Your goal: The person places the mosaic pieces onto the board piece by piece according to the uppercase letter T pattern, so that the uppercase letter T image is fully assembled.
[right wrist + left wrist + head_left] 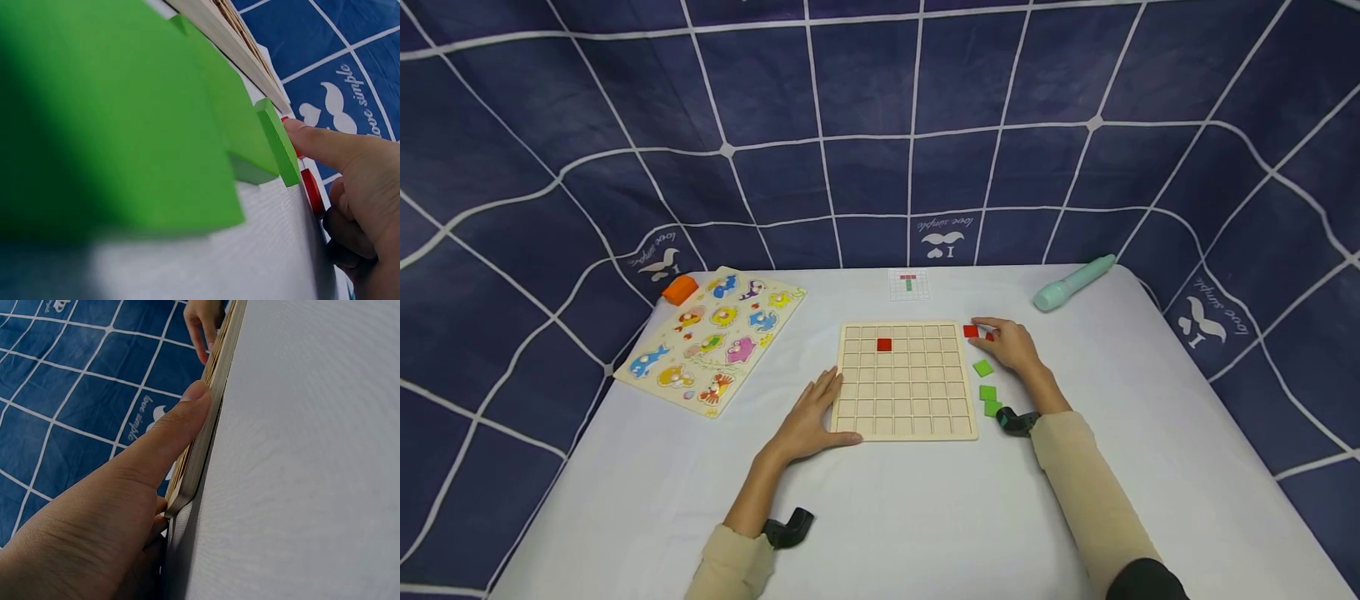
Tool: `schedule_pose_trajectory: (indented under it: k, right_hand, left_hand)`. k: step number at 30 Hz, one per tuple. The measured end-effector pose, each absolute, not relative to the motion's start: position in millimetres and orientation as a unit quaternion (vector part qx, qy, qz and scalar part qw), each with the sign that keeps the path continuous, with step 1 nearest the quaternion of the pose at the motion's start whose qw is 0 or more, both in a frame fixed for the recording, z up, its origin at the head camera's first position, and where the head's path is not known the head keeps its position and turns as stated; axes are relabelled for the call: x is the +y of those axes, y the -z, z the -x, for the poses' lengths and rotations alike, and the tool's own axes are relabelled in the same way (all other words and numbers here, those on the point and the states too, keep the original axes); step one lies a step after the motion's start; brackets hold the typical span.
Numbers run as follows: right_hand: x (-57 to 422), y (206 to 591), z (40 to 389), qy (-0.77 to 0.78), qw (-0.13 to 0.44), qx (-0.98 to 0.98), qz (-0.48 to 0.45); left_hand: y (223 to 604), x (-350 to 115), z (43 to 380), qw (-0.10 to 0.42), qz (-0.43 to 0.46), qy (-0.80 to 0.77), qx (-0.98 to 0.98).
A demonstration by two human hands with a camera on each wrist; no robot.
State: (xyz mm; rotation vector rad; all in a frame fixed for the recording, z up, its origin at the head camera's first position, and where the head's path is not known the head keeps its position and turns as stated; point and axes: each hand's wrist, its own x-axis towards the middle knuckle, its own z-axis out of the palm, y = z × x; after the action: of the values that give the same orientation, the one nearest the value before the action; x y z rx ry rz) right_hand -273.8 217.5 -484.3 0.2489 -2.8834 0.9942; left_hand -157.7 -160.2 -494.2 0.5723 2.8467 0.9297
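Note:
A square wooden grid board [904,408] lies in front of me, with one red square tile [884,345] in its upper left part. My left hand [808,421] rests at the board's near left corner, fingers straight along the left edge and thumb on the near edge. Beyond the board's far right corner my right hand [1011,346] pinches a second red tile [971,332] between thumb and forefinger. A third red tile [313,192] lies beneath that hand. Several green tiles [983,368] are on the table right of the board, large and blurred in the right wrist view.
A small pattern card [898,293] with a red and green T lies behind the board. The animal puzzle board [703,354] and an orange object [681,289] are at the left. A mint-green cylindrical object [1073,283] lies back right on the white table [910,517].

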Motion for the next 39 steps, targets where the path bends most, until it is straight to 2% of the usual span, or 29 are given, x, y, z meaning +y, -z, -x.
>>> schedule_pose_trajectory:
  k: [14, 20, 27, 39]
  right_hand:
    - [220.2, 485.3, 272.5, -0.337, 0.049, -0.937, -0.078]
    - [214.2, 474.4, 264.7, -0.34, 0.059, -0.935, -0.082]
    - [181.1, 453.4, 260.6, -0.348, 0.093, -0.925, -0.121]
    - [109.5, 466.5, 259.5, -0.377, 0.07, -0.912, -0.147]
  left_hand:
    - [495.4, -158.1, 158.4, 0.04, -0.189, -0.305, 0.933]
    - [493.6, -158.8, 156.6, 0.046, -0.191, -0.306, 0.932]
    - [492.2, -159.8, 156.6, 0.05, -0.187, -0.309, 0.931]
    - [493.8, -160.7, 157.6, 0.052, -0.187, -0.301, 0.934]
